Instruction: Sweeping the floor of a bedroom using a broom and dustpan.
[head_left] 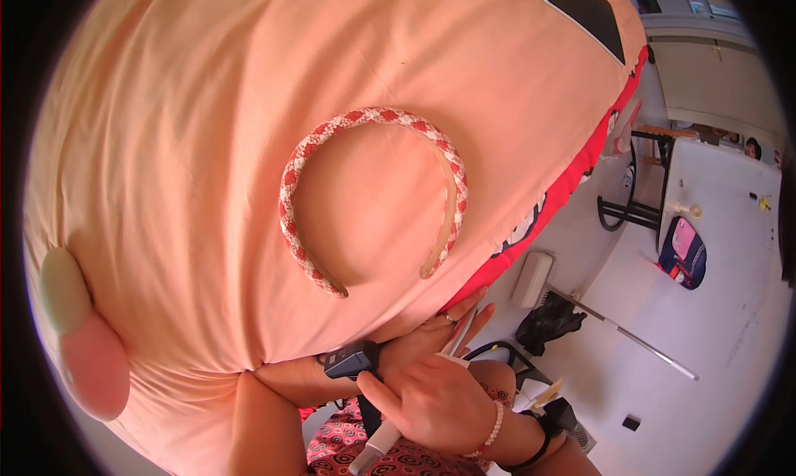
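My right hand (pixel 439 401), with a pale bead bracelet at its wrist, is closed around a long white-handled tool (pixel 380 444). Its slim far end crosses my left hand (pixel 419 339); I cannot make out its exact kind. The left hand wears a ring, and its visible fingers are stretched out and apart beside that end. Part of its palm is hidden behind my right hand. Beyond both hands, a red-and-white checked headband (pixel 292 177) lies on the peach bed sheet (pixel 191 144), its two tips toward me.
A pink-and-green rounded cushion (pixel 91 368) rests at the bed's left edge. A dark flat panel (pixel 589 16) lies at the far right corner. On the floor are a white box (pixel 533 279), a black bag (pixel 551 323) and a dustpan handle (pixel 647 350). A navy bag (pixel 692 260) lies on a white table.
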`<state>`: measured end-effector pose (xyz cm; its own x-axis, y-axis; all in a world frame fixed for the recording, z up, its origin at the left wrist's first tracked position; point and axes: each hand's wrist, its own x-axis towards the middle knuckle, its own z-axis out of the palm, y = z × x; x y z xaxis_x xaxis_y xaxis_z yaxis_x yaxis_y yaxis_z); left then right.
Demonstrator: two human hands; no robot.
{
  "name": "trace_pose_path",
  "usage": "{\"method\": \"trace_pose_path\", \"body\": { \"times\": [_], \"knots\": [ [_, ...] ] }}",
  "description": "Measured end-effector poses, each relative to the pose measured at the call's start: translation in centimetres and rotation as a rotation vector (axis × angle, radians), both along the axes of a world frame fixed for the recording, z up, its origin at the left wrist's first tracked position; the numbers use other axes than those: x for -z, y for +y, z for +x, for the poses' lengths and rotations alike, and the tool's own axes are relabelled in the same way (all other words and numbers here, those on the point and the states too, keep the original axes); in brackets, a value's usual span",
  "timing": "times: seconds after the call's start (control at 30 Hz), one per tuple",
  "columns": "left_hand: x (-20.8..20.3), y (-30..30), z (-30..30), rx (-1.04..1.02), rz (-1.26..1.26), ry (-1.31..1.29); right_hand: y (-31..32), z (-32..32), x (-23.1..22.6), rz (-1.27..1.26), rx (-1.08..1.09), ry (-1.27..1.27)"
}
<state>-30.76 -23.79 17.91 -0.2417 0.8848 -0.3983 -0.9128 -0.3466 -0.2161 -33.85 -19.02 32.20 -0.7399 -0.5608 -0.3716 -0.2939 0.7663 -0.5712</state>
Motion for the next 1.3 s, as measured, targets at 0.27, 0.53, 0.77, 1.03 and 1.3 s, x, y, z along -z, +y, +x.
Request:
{"method": "trace_pose_path", "body": {
  "times": [0.27, 0.53, 0.77, 1.03, 1.3],
  "knots": [
    [0.9, -0.9, 0.8, 0.467, -0.733, 2.602, 0.5, 3.2, -1.7, -0.017, 0.161, 0.120],
    [-2.1, 0.4, 1.5, 0.593, -1.038, 2.966, 6.0, 13.7, -7.4, 0.097, 0.532, 0.426],
    [-1.7, 2.0, 2.7, 0.748, -1.304, 3.006, 10.2, 20.2, -13.0, 0.296, 0.759, 0.324],
    [-6.5, 5.0, 11.1, 0.576, -1.351, 2.154, 13.5, 25.8, -15.6, -0.255, 1.299, -0.252],
    [-14.7, 5.4, 23.1, 0.400, -1.009, 1.858, 17.2, 32.0, -16.4, -0.867, 1.913, -0.513]
  ]
}}
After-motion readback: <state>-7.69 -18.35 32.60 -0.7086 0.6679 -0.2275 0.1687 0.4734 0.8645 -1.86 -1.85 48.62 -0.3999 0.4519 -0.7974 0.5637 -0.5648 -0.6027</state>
